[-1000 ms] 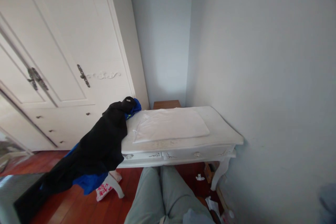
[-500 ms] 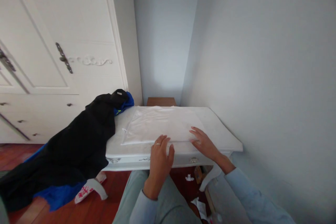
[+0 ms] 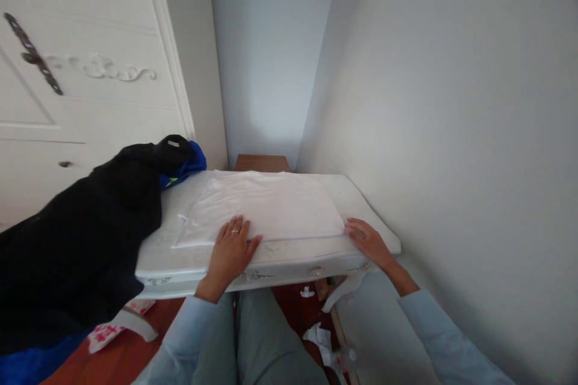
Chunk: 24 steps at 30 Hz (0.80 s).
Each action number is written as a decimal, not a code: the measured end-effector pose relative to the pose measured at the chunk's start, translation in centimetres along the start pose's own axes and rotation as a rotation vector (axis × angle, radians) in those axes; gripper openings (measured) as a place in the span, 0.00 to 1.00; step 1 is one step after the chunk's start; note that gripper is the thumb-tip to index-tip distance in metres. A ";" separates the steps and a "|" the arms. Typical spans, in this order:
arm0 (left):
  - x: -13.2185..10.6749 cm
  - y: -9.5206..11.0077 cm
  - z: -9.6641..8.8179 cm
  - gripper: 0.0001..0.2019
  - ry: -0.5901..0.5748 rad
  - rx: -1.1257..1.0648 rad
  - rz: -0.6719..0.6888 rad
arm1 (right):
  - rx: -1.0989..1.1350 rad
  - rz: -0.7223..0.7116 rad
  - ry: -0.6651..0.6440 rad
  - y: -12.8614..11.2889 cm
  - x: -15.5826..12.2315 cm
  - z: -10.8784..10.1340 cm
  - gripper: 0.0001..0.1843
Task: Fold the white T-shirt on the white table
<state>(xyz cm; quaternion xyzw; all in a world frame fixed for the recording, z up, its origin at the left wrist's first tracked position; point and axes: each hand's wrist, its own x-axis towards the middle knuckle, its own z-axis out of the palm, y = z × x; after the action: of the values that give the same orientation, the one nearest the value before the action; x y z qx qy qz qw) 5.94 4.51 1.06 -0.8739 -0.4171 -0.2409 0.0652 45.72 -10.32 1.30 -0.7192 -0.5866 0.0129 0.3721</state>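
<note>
A flat white package in clear plastic (image 3: 266,207) lies on a low white table (image 3: 162,252). My left hand (image 3: 231,248) rests flat on the near edge of the package, fingers stretched out, a ring on one finger. My right hand (image 3: 369,241) lies open at the package's near right corner, fingertips touching it. Both sleeves are light blue.
A black and blue garment (image 3: 85,228) hangs over the table's left end toward the floor. A white wardrobe (image 3: 85,90) stands at the left, a grey wall close on the right. A brown wooden piece (image 3: 262,163) sits behind the table. Paper scraps (image 3: 318,337) litter the red floor.
Both hands came into view and settled on the package; since half a second ago the left hand slid left and the right hand moved to the right corner. The view shifted left.
</note>
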 end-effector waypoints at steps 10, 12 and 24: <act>0.1 -0.2 -0.2 0.31 -0.021 0.017 0.018 | 0.005 0.142 -0.014 1.1 1.1 -1.6 0.15; 0.2 -0.1 -0.2 0.31 -0.021 0.023 0.010 | 0.028 0.170 -0.024 1.2 0.9 -1.8 0.17; 0.1 0.1 -0.4 0.29 -0.008 0.004 -0.007 | -0.018 0.042 -0.012 0.1 1.0 0.3 0.14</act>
<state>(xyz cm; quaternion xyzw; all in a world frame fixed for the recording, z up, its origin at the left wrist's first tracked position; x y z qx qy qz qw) 5.90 4.38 1.46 -0.8733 -0.4209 -0.2369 0.0645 45.95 -9.30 1.45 -0.7346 -0.5737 0.0200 0.3618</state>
